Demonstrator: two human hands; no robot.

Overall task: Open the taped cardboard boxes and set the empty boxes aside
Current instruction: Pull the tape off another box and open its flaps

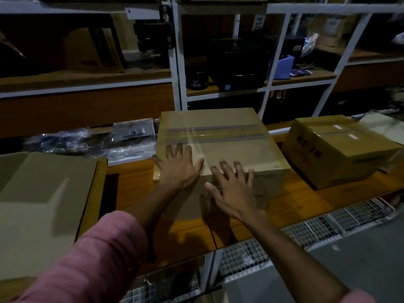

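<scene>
A taped cardboard box [229,119] stands in the middle of the wooden table [135,184], clear tape with two striped bands running across its top. My left hand [178,166] lies flat with spread fingers on the near left part of the box top. My right hand [234,189] is spread over the box's near top edge and front face. Neither hand holds anything. A second taped box [336,149] sits to the right. At the left lies an opened box [43,193] with its flap folded out.
Plastic-wrapped packages [91,141] lie behind the opened box. White metal shelving [177,62] with dark equipment and cartons rises behind the table. A wire mesh rack [306,228] runs below the table's near edge.
</scene>
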